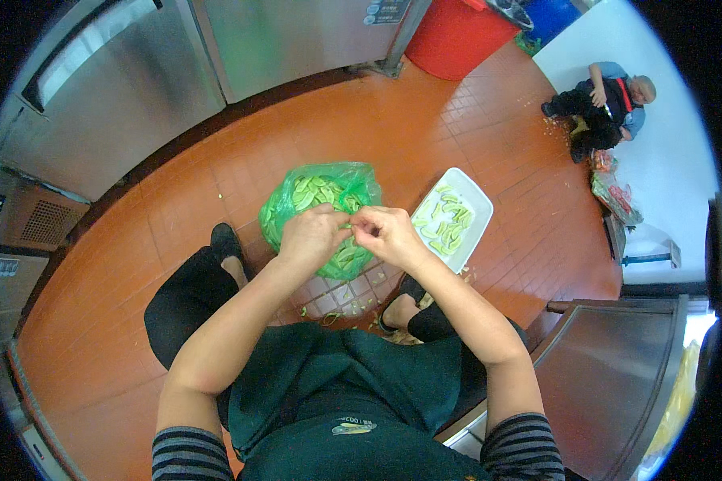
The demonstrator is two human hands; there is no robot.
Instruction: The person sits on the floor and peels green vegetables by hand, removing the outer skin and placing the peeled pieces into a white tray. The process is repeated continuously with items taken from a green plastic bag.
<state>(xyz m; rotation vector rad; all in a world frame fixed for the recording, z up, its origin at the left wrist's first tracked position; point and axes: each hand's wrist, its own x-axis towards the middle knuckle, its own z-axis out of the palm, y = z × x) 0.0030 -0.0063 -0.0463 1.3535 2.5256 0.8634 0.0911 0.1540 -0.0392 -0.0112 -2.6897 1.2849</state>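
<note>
My left hand (314, 235) and my right hand (387, 233) meet at the fingertips, pinching a small piece of green bean pod (347, 226) that the fingers mostly hide. Beneath them an open green plastic bag (269, 225) sits on the floor, filled with flat green bean pods (314, 191). To the right of the bag, a white plastic tray (480, 201) holds several pods (451, 231), loosely spread over its bottom.
Trimmings (343, 300) litter the tiled floor (186, 180) between my feet. Steel cabinets (126, 78) line the upper left; a red bin (457, 39) stands beyond. Another person (614, 105) sits by the white wall, near bagged goods (615, 192). A metal panel (607, 367) stands at right.
</note>
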